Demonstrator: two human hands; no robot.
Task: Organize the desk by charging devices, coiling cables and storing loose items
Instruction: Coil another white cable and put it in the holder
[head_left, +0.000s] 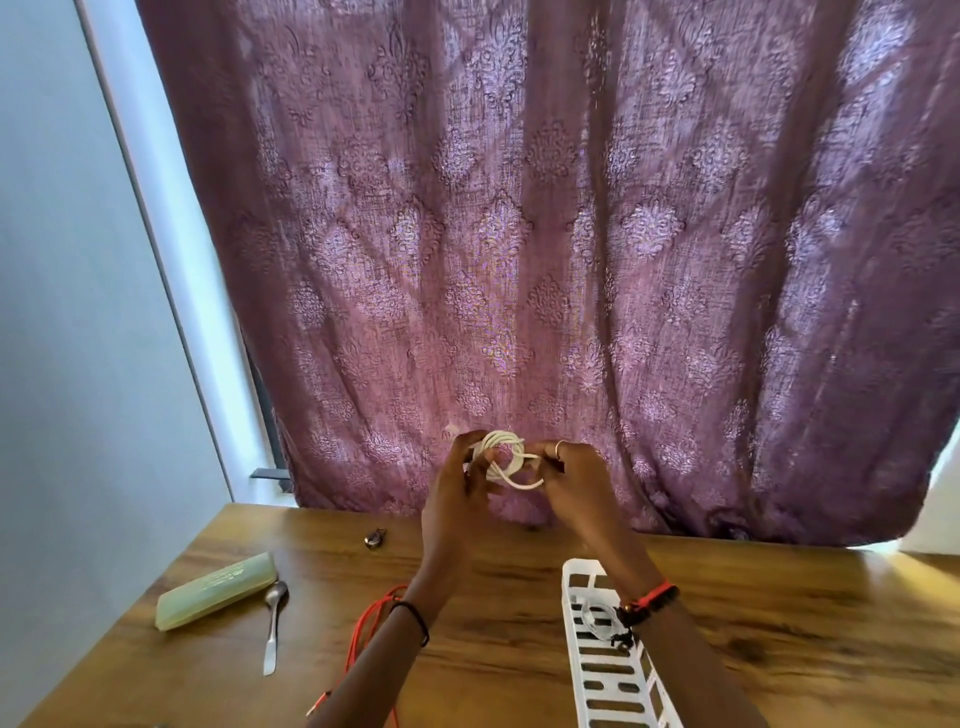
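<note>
Tray (570, 623), cable coil (503, 456) between left hand (457, 499), right hand (576, 483)

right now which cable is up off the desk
The coiled white cable, gripped by left hand and right hand; the red cable lies on the desk.

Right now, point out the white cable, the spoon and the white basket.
white cable (501, 439), head view, on the top of the coiled loops.
spoon (273, 630), head view, on its handle.
white basket (581, 565), head view, on its far rim.
</note>
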